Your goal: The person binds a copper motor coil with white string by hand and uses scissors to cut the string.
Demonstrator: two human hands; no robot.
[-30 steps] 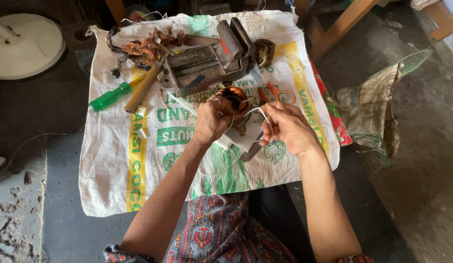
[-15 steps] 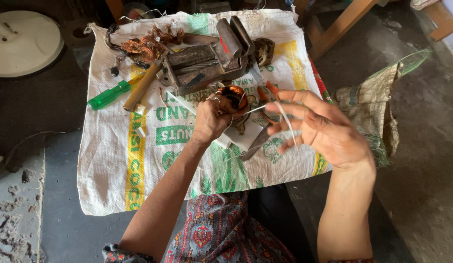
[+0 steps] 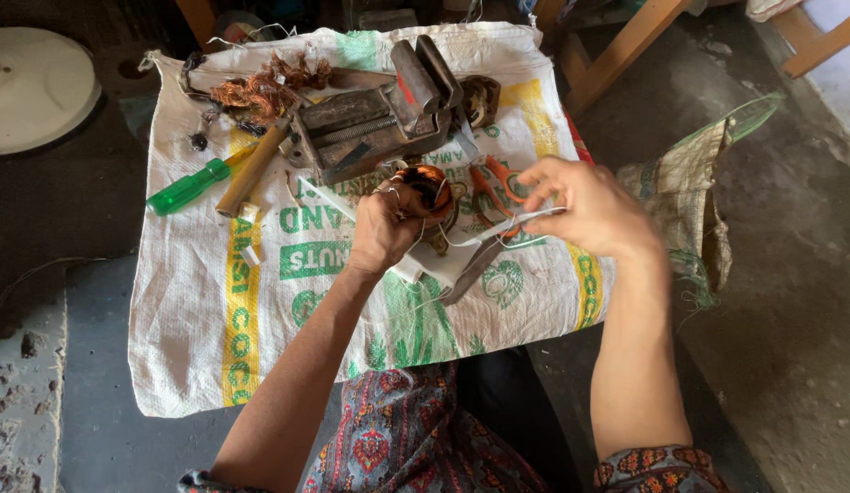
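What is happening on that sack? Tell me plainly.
A person sits over a printed woven sack spread as a work mat. The left hand grips a copper-wound coil; the right hand pulls a thin white cord from it. A metal vise, a green-handled screwdriver and orange scissors lie nearby.

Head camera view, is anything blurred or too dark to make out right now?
Head view: the right hand is slightly motion-smeared, while the left hand on the copper coil looks sharper; light is soft and even across the white sack, with no glare; the floor at the left edge sinks into deep shadow.
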